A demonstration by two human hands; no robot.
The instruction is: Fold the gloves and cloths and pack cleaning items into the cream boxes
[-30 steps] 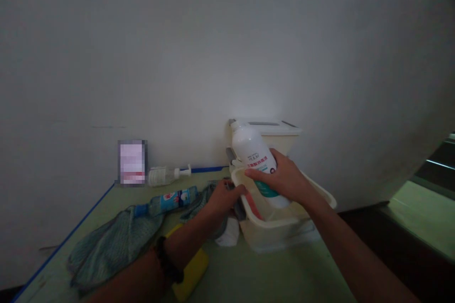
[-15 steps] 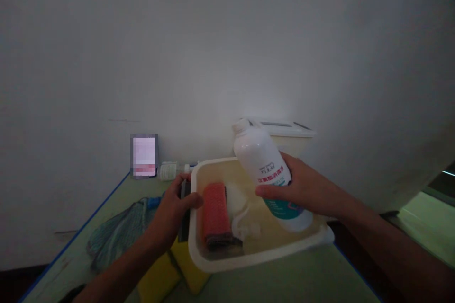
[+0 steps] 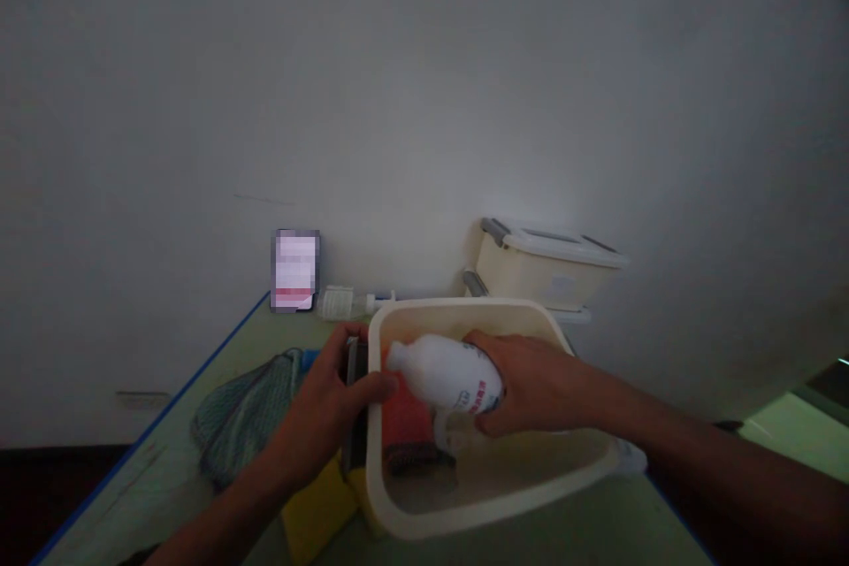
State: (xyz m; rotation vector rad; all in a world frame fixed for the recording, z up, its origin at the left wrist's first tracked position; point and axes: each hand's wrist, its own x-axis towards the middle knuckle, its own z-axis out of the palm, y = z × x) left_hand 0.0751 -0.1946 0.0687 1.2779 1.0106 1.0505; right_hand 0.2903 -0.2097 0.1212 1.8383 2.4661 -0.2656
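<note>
My left hand [image 3: 351,385] grips the left side of a cream plastic bin [image 3: 457,523], its thumb over the rim by a dark grey handle [image 3: 358,424]. My right hand [image 3: 531,385] is wrapped round a white bottle [image 3: 444,367] with red lettering. The bottle lies almost level inside the bin's opening, its neck pointing left. Beneath it are a red sponge-like block [image 3: 408,424] with a dark underside and a whitish item [image 3: 447,433], partly hidden, whose kind I cannot make out.
Left of the bin lies a green mesh net bag [image 3: 248,416], with yellow cloths or pads [image 3: 318,504] in front. A phone [image 3: 295,272] leans on the wall beside a clear bottle [image 3: 338,303] lying down. Behind stands a lidded cream box [image 3: 531,270]. The table has a blue edge [image 3: 152,429].
My right hand has lowered the white bottle into the bin and tipped it flatter, neck to the left. The view has shifted, showing more of the lidded box. My left hand keeps its grip.
</note>
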